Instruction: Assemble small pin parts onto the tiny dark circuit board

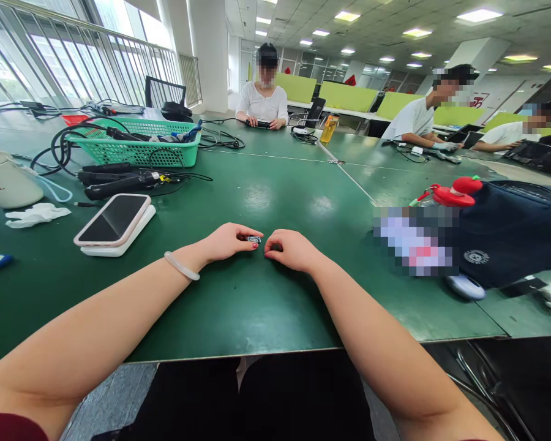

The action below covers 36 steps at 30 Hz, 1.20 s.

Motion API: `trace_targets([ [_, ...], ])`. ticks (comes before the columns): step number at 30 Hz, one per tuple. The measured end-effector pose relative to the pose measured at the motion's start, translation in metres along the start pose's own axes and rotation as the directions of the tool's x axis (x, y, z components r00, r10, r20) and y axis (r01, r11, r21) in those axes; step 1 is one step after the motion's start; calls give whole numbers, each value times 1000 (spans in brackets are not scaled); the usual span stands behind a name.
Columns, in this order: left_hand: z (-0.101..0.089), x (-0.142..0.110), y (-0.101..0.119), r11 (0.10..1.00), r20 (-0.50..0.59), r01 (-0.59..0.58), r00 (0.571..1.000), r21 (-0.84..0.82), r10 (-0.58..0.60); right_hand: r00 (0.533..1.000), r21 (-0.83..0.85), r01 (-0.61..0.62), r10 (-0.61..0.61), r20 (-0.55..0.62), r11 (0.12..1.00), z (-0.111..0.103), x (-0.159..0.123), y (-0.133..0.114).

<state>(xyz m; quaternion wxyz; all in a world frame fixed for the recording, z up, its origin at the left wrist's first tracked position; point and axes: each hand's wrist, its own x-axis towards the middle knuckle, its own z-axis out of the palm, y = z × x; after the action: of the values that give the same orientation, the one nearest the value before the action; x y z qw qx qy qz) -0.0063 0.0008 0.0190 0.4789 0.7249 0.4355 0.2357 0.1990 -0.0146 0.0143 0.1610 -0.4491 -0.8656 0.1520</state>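
My left hand [229,241], with a pale bangle [182,266] on its wrist, pinches a small dark piece with light markings [254,239] between thumb and fingers. It looks like a tiny circuit board, though it is too small to be sure. Just to the right, a narrow gap away, my right hand [294,249] is curled with thumb and fingertips together. Whether those fingertips hold anything cannot be made out. Both hands are over the green table [239,306], near its front edge.
To the left are a phone [114,219] on a white box, black cable-like tools [119,180], a green basket [183,154] and crumpled tissue [37,214]. On the right lie a dark bag [514,226] and a mouse [465,286]. Across the table sits a person [264,101]; others work at right.
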Motion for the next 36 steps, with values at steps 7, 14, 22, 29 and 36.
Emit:
trace_targets([
  [7,-1,1,-2,999,13,-2,1000,48,2,981,-79,-192,189,-51,978,-5,0,10],
  [14,-1,1,-2,997,17,-14,1000,70,13,989,-164,-147,146,-17,975,-1,2,-1],
  [22,-1,2,-4,998,42,-24,999,65,21,997,-160,-77,74,-25,984,5,2,-3],
  [29,0,2,-3,989,24,-35,999,146,32,996,-193,-83,78,-32,978,9,5,-4],
  [36,5,-2,8,924,-43,-12,999,382,31,971,-169,-209,184,-154,963,0,2,-1],
])
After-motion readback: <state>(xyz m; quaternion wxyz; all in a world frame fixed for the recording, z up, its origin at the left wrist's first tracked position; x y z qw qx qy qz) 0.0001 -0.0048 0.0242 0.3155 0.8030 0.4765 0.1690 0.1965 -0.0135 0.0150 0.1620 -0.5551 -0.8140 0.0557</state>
